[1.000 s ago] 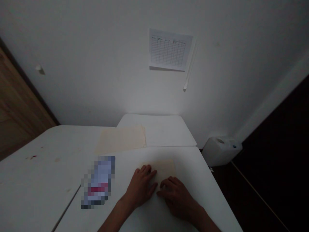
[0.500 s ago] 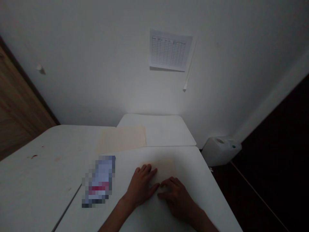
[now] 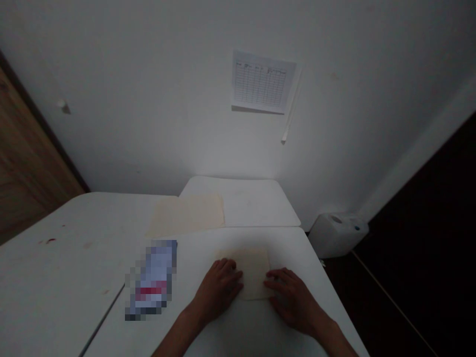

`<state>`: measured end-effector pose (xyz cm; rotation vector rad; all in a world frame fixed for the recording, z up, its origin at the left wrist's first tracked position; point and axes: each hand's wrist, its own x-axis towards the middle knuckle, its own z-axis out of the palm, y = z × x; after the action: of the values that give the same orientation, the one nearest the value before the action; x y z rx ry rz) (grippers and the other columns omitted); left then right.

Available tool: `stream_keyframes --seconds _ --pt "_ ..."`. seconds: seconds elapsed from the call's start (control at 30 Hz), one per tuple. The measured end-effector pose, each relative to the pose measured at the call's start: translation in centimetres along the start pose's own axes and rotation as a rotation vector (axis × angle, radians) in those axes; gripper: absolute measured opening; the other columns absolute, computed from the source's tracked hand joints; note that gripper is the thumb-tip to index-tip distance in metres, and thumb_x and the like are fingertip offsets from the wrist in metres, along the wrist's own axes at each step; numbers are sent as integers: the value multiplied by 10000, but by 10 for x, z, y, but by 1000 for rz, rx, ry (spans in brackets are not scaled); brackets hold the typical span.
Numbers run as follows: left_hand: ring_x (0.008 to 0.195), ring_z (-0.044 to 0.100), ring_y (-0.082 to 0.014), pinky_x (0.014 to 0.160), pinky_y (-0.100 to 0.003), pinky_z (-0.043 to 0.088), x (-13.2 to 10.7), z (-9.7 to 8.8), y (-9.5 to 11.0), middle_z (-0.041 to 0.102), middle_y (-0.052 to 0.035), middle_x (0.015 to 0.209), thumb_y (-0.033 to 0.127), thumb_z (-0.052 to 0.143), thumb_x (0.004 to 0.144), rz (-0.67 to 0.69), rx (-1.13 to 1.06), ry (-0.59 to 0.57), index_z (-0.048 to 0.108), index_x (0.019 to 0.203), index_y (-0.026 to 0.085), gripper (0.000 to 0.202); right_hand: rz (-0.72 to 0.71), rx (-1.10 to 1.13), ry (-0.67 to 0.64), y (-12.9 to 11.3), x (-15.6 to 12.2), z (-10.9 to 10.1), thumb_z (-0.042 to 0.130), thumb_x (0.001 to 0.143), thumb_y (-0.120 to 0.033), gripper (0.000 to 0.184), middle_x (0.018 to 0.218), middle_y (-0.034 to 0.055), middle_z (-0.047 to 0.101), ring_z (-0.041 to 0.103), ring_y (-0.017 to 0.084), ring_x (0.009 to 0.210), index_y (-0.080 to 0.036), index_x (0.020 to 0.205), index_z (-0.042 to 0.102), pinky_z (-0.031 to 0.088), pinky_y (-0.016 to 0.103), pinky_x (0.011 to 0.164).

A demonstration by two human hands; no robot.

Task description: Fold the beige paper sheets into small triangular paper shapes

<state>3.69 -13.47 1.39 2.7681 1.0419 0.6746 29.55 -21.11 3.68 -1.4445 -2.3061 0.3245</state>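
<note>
A cream sheet that looks like thin cloth point(image 3: 255, 275) lies flat on the white table in front of me. My left hand point(image 3: 220, 287) rests on its left side, palm down, fingers spread and slightly bent. At the right edge of the sheet is my right hand point(image 3: 292, 300), its fingertips touching the border and its fingers apart. Nothing shows gripped in either hand. The sheet's left part is hidden under my left hand.
A larger cream sheet point(image 3: 186, 215) lies at the back left across the table seams. Left of my hands is a blurred-out blue, white and red item point(image 3: 156, 272). A white jug point(image 3: 338, 235) stands beyond the table's right edge. A printed chart point(image 3: 264, 83) hangs on the wall.
My right hand has moved right, away from my left hand, to the sheet's right edge. The sheet's near edge now shows between my hands. My left hand has barely shifted.
</note>
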Motion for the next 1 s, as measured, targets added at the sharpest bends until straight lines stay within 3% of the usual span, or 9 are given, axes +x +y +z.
stream_keyframes --seconds 0.2,0.43,0.6,0.77,1.0 --pt "995 500 -248 872 -429 416 1 -8 3 560 -64 1040 233 598 846 -37 -56 -30 641 1037 258 197 2 162 -6 -7 3 3 533 735 -55 520 1268 78 570 543 207 1147 -245 1214 600 448 374 997" --pt "1088 478 -271 940 -452 383 -7 -14 2 545 -73 1160 293 661 787 -25 -114 -48 589 1175 270 395 -3 318 63 -2 1 7 464 758 -17 528 1250 73 577 536 195 1165 -253 1213 590 438 406 1016" --pt "1086 484 -267 934 -443 387 -7 -15 3 549 -72 1164 288 651 798 -37 -135 -49 595 1165 267 372 -57 278 38 -2 9 2 414 875 -42 430 1169 75 636 581 181 1069 -247 1190 624 491 368 925" --pt "1060 501 -264 919 -447 389 -7 -19 7 568 -70 1118 282 628 817 -17 -124 -47 632 1074 270 257 -125 204 -5 -1 23 -8 498 918 -139 258 989 53 718 592 194 925 -238 1050 698 511 329 781" --pt "995 508 -247 875 -429 387 -4 -10 13 590 -48 1015 250 636 801 -61 -105 -6 651 900 253 100 -121 235 -102 -9 44 -28 595 892 -230 136 875 22 732 593 195 893 -246 879 730 487 331 795"
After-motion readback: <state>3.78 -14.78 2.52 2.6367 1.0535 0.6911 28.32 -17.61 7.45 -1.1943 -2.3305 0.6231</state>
